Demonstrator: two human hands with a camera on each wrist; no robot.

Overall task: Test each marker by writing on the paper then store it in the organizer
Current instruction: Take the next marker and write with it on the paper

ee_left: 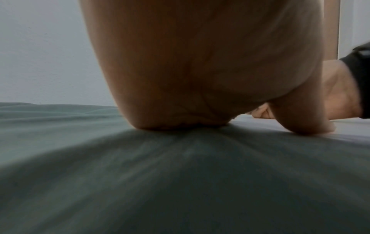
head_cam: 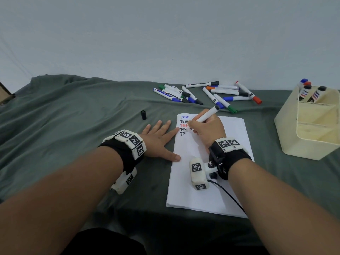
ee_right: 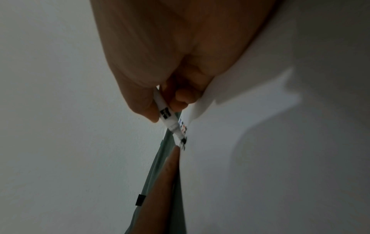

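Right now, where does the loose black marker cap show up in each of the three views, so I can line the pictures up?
Head: the black cap stands on the green cloth, beyond the left hand, left of the paper.
Left wrist: not in it; the palm fills the view.
Right wrist: a small black shape low at centre, probably the cap, too blurred to confirm.
Shared landmark: the paper's left edge against the green cloth, in all three views.
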